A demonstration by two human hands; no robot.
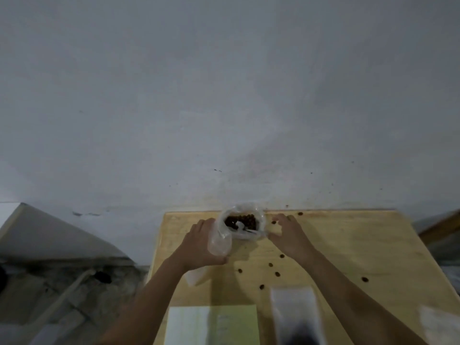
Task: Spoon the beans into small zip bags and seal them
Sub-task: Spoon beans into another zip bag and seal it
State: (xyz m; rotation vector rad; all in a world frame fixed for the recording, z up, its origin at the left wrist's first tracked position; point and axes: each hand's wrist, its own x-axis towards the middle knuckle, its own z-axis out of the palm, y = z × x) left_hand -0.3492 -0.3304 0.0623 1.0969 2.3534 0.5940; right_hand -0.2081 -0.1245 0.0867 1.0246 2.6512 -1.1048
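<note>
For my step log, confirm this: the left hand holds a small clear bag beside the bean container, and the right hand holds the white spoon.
One thing is wrong. In the head view the white spoon lies in the bean container; the right hand, beside it, holds nothing. The left hand does hold the small clear bag.

No legible text, numbers or logos anywhere in the head view. Only candidate: a few faint grey marks on the pale yellow-green sheet lying at the near edge of the bench. They could be print or handwriting, but they're too blurred to make out.
</note>
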